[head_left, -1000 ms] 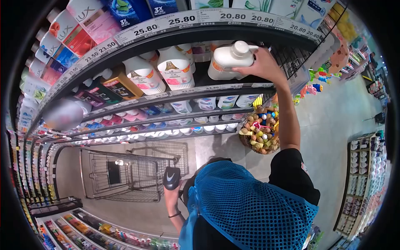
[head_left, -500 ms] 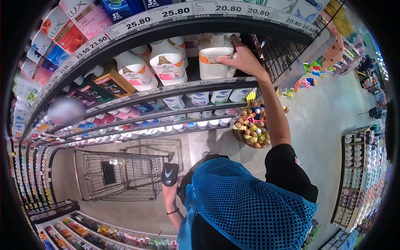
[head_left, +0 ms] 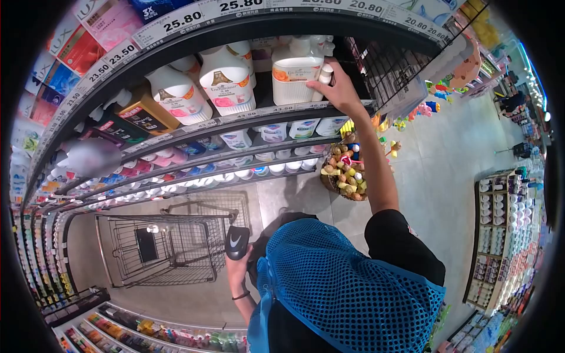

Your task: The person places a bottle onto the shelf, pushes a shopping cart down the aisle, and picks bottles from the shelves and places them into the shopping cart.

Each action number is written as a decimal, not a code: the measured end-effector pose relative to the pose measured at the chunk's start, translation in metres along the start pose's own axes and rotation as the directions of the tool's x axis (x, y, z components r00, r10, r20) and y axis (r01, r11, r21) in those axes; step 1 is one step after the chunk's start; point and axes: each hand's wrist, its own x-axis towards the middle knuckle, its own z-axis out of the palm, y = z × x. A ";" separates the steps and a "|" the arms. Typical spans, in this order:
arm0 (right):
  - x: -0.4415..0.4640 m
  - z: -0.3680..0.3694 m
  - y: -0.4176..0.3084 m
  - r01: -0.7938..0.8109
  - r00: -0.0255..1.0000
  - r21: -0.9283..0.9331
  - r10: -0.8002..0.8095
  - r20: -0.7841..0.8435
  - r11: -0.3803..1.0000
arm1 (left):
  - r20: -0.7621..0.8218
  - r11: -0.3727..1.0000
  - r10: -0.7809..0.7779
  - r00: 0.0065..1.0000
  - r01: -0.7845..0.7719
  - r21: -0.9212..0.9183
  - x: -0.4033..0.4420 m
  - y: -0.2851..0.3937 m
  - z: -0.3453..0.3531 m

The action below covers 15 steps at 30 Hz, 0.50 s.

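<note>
1. The right hand (head_left: 340,88) holds the orange-labelled bottle (head_left: 297,75) by its right-hand edge, thumb on the front face and fingers curled round towards the back. A smaller white container (head_left: 325,73) shows between thumb and fingers, right beside the bottle.
2. The bottle is white and upright, label facing out, at the front of the upper shelf (head_left: 268,113). Whether its base bears fully on the shelf I cannot tell.
3. To its left on that shelf are two pink-labelled bottles (head_left: 227,83) (head_left: 178,97), apart from it, with more white bottles behind them. Further left come a gold box (head_left: 147,112) and darker packs (head_left: 120,126).
4. Price strips (head_left: 206,12) run along the shelf edge above; rows of smaller bottles (head_left: 272,132) fill the shelves below.
5. The left hand (head_left: 237,269) is low, with a black item (head_left: 238,242) bearing a white swoosh right at its fingers. The fingers are hidden, so I cannot tell whether they are wide, narrow or gripping.
6. A wire shopping cart (head_left: 162,247) stands on the floor (head_left: 300,200), just left of that item.
7. A basket (head_left: 333,183) of mixed small goods is below the right forearm, near the shelves.
</note>
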 end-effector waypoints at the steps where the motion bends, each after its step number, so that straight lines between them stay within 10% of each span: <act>1: 0.002 0.000 0.005 0.004 1.000 0.019 -0.004 0.003 1.000 | 0.004 1.000 -0.003 1.000 0.003 0.002 0.001 0.000 0.000; 7: -0.009 0.007 0.001 -0.026 0.994 -0.020 0.023 -0.102 0.999 | 0.019 1.000 0.014 1.000 -0.014 -0.017 0.004 0.000 -0.007; 10: -0.030 0.020 0.017 0.238 0.831 -0.366 -0.384 -0.403 0.900 | 0.023 0.988 -0.074 0.997 0.070 0.138 -0.002 0.009 -0.020; 11: -0.047 0.030 -0.003 0.149 0.819 -0.078 -0.168 -0.548 0.986 | 0.017 0.987 -0.094 0.995 0.091 0.133 -0.005 0.021 -0.023; 13: -0.076 0.049 0.030 0.070 0.729 -0.316 -0.265 -0.632 0.946 | -0.020 0.998 -0.066 0.998 0.065 -0.026 -0.004 -0.004 -0.039; 15: -0.100 0.091 0.039 0.124 0.747 0.014 -0.084 -0.660 0.992 | -0.059 0.993 -0.062 0.996 0.055 -0.103 -0.006 -0.008 -0.054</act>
